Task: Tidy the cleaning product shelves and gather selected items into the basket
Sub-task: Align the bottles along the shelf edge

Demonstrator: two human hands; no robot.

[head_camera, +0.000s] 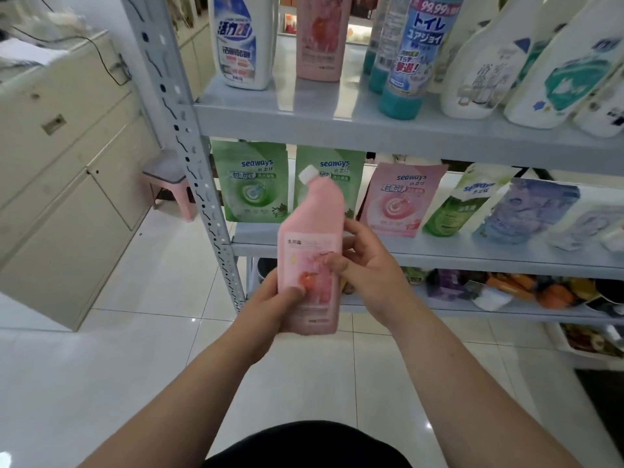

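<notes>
A pink bottle [310, 238] is held up in front of the middle shelf [472, 258], at that shelf's left end, slightly tilted, its angled white cap [307, 173] pointing up and left; the left hand [270, 298] grasps the bottle's lower part from the left, thumb pressed on the printed label; the right hand [368, 265] grasps its right side, fingers curled behind and thumb on the label's right edge.

On the middle shelf stand soft refill pouches in a row: two green pouches [251, 184] at its left end, the second partly hidden behind the held bottle; then a pink pouch [398, 201]; then a green-and-white pouch [462, 201] leaning; then a pale blue pouch [526, 211] towards its right end.

Above the middle shelf, a white bottle with a blue label [241, 42], a second pink bottle [320, 35], a teal bottle [408, 55] and white trigger-type bottles [483, 69] stand on the next board up; below the middle shelf lie mixed coloured packets [506, 288], too blurred to identify.

Left of the middle shelf is the rack's perforated grey post [189, 146]; further left, a pink stool [169, 187] and a cream cabinet [67, 163] on white floor tiles [135, 349].
</notes>
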